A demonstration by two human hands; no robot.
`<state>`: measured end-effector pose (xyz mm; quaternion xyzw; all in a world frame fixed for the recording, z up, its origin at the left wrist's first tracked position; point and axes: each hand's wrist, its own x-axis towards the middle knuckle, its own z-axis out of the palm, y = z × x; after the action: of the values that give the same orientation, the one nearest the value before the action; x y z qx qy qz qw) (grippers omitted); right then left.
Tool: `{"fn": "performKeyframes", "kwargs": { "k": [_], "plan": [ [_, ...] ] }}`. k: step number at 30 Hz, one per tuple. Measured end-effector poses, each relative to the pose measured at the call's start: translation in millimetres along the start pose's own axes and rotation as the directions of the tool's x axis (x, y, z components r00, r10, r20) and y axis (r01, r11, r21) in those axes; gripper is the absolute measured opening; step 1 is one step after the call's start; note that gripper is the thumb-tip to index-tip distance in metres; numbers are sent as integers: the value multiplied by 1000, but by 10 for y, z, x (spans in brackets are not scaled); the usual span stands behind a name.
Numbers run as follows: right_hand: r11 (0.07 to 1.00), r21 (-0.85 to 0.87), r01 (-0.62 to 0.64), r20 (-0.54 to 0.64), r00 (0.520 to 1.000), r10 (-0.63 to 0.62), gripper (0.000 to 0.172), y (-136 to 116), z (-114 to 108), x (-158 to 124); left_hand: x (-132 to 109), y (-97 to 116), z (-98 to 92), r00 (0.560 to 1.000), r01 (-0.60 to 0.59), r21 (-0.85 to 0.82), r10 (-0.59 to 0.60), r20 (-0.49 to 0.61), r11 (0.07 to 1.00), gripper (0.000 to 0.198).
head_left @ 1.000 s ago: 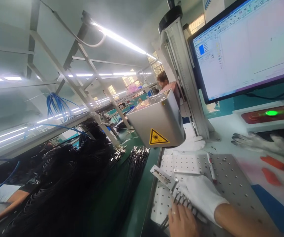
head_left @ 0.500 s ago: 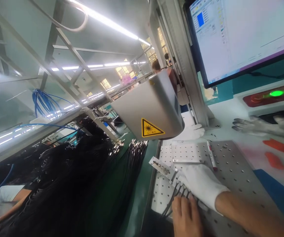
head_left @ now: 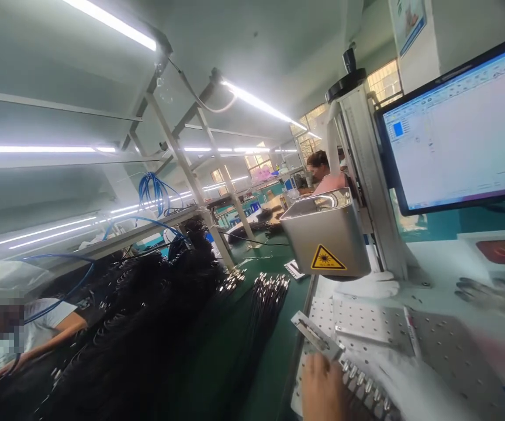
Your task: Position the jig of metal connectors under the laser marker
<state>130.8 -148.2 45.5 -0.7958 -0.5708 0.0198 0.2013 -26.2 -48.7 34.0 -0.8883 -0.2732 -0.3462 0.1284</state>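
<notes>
My bare left hand (head_left: pixel 322 389) is at the bottom, its fingers curled together against the near part of a narrow metal fixture (head_left: pixel 316 334). What lies under those fingers is hidden. A slanting row of silver cable connectors (head_left: pixel 366 386) runs from beside my left hand toward the bottom edge. My right hand (head_left: pixel 414 380), in a white glove, lies just right of the connectors; it is smeared by motion and its fingers cannot be made out. Under both is a perforated metal plate (head_left: pixel 449 345), with a marker pen (head_left: pixel 411 332) lying on it.
A laser head (head_left: pixel 327 234) with a yellow warning sign hangs above the plate on a column (head_left: pixel 362 169). A monitor (head_left: pixel 467 123) and a grey-stained glove (head_left: pixel 491 295) are at right. Black cables (head_left: pixel 147 316) heap at left, near another person (head_left: pixel 28 333); a cable bundle (head_left: pixel 270 292) lies centrally.
The view has tilted up and levelled. My left hand has moved from the dark cables up to the fixture. My gloved right hand has drawn back from it, and the connector row now shows.
</notes>
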Motion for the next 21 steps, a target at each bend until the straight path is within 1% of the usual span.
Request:
{"fn": "performKeyframes", "kwargs": {
  "k": [1,3,5,7,9,11,12,14,17,19,21],
  "plan": [
    [1000,-2,15,1,1000,-15,49,31,33,-56,67,-76,-14,998,55,-19,-54,44,998,22],
    [1000,9,27,15,1000,-27,52,75,90,-110,190,-183,-2,976,148,-37,-140,167,988,25],
    [999,37,25,64,998,-28,52,81,112,-69,291,-225,25,947,190,-32,-174,268,981,28],
    [998,61,-2,86,996,-3,47,43,86,48,374,-224,18,925,199,-36,-176,336,979,28],
    [993,83,-82,112,991,72,44,-24,24,192,446,-219,-41,911,206,-39,-177,373,978,28],
    [978,90,-189,172,970,171,41,-88,-40,311,513,-237,-130,904,195,-56,-158,397,979,27],
    [972,80,-220,199,959,201,38,-112,-61,351,546,-256,-175,902,187,-64,-145,408,980,26],
    [975,41,-217,218,955,203,36,-142,-75,388,616,-304,-250,886,178,-61,-133,444,982,26],
    [981,4,-195,198,962,190,39,-157,-51,381,743,-372,-298,851,210,15,-190,490,978,32],
    [978,10,-206,174,964,202,36,-161,-25,373,830,-410,-284,813,249,51,-238,531,967,37],
    [977,33,-209,149,968,202,33,-160,10,376,901,-446,-246,764,285,53,-260,590,957,39]
  ]
}}
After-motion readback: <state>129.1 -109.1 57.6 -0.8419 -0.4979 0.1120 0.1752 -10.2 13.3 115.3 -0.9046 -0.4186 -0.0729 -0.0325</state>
